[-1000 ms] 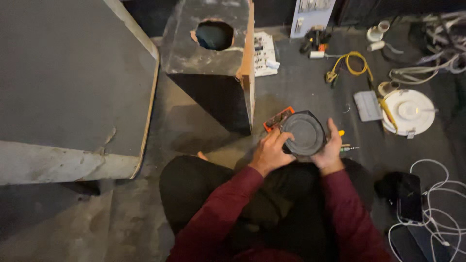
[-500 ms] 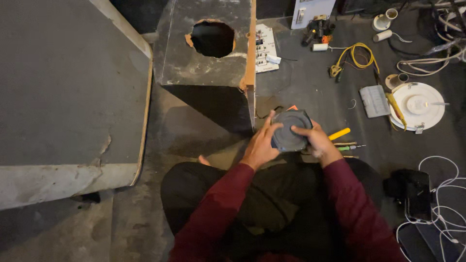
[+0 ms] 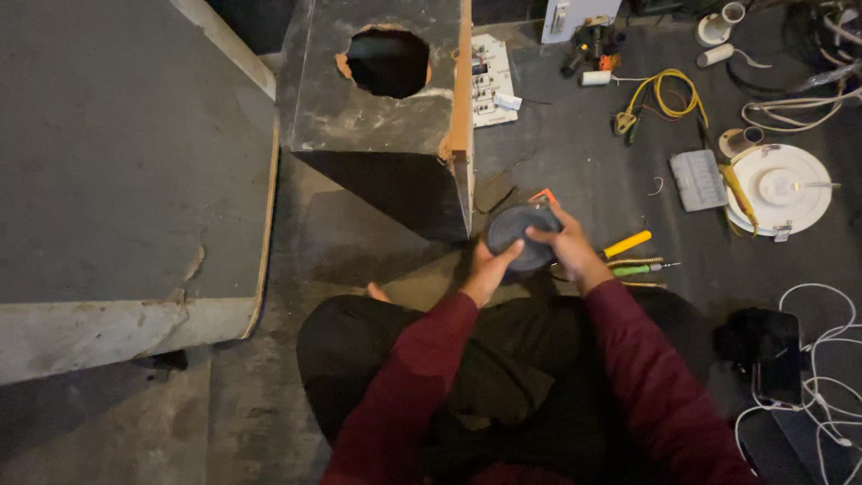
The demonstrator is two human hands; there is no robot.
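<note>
The round dark disc [image 3: 519, 232] is partly hidden by both hands, so its near rim stays unseen. The red-handled tool [image 3: 541, 195] behind it shows only a tip. The large grey panel [image 3: 117, 162] runs off the left edge.

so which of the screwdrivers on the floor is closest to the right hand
The yellow-handled screwdriver, lying just beyond the right hand. The green-handled screwdriver lies further out, below it.
</note>
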